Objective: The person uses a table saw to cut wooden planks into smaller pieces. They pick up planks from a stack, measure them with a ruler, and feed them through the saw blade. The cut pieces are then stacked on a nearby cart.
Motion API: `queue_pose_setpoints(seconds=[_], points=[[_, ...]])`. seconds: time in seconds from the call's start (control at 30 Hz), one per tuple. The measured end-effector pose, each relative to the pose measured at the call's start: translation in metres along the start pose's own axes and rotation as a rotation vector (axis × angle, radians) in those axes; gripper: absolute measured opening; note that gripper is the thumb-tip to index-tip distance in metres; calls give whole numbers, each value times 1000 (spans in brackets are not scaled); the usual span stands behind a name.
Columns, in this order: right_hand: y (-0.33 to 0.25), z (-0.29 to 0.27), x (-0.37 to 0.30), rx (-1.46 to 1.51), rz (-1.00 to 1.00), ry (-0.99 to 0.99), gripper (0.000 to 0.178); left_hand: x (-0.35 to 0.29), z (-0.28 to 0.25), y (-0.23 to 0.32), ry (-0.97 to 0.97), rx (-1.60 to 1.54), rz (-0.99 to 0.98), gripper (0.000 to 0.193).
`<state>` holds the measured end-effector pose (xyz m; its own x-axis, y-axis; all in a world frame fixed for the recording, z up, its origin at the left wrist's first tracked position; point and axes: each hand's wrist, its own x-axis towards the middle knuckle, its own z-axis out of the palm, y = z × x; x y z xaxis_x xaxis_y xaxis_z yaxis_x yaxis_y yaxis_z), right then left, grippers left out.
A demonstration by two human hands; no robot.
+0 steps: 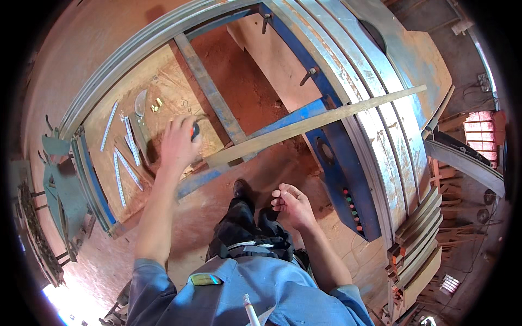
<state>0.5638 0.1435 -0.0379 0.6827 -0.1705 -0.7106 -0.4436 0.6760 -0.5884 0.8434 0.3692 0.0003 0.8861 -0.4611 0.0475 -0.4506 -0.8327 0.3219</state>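
My left hand [178,142] reaches over a dusty wooden board [179,70] set in a blue machine frame. Its fingers close around a small black tool with an orange-red part, which looks like a tape measure [196,130]. A long narrow wooden strip [326,122] starts beside that hand and slants across the frame onto the metal table at the right. In front of my body, my right hand [294,206] hangs over the floor, fingers curled in toward the thumb. Its palm is hidden, and I see nothing sticking out of it.
White graduated strips [128,169], a half-round metal piece [141,103] and small brass-coloured bits [156,106] lie on the board. Clamp handles [309,76] stick up from the frame. A ribbed metal table [375,87] and stacked planks [421,239] stand right. Coloured buttons [350,206] line a blue panel.
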Motion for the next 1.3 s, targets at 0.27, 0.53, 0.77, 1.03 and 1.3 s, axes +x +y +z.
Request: queue_pose_setpoints(seconds=[0.27,0.53,0.77,1.03,1.3], points=[[-28,58,-18,89,21,-445,44,-102,-47,106,-400,-837,-133,61],[-12,43,-18,142,58,-419,48,-140,-5,125,-369,-603,233,67],[-17,25,-19,-606,-92,-372,80,-143,22,106,-597,-923,-93,34],[-30,41,-32,-663,-103,-476,76,-133,18,98,-653,-1047,-121,15],[-8,4,-1,-708,180,-280,27,-101,1,85,-409,-955,-107,22]])
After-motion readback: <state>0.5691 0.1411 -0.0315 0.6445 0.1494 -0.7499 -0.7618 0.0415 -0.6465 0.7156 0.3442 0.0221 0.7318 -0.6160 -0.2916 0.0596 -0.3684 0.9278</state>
